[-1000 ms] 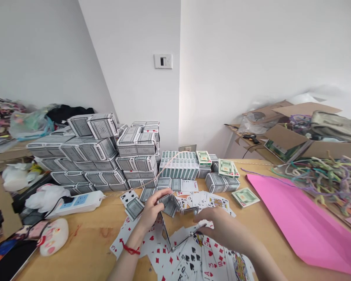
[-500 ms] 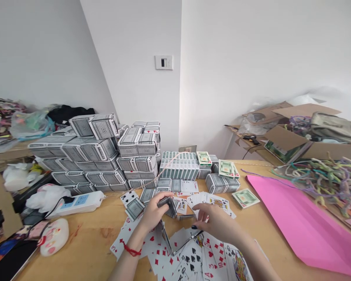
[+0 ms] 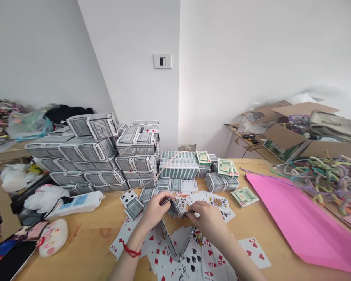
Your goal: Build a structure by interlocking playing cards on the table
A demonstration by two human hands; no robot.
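Note:
My left hand (image 3: 157, 210), with a red string on its wrist, pinches the upper left end of a bent strip of folded playing cards (image 3: 177, 207). My right hand (image 3: 208, 218) has closed its fingers on the right end of the same strip, whose fold lies between both hands. Just below stands a second card strip (image 3: 172, 246), bent into a V on edge, its point toward me. Loose face-up cards (image 3: 191, 257) spread under and around it. Cards with patterned backs (image 3: 133, 208) lie left of my left hand.
Stacked blocks of folded cards (image 3: 84, 152) rise at the back left. Green card boxes (image 3: 244, 196) sit at the right, near a pink sheet (image 3: 298, 222) and a pile of fuzzy strands (image 3: 324, 183). A power strip (image 3: 78, 203) and a white pouch (image 3: 53, 238) are on the left.
My right hand has moved left and forward and closed on the end of the upper strip. The V-shaped strip below has narrowed. A five of hearts now shows beside my right forearm.

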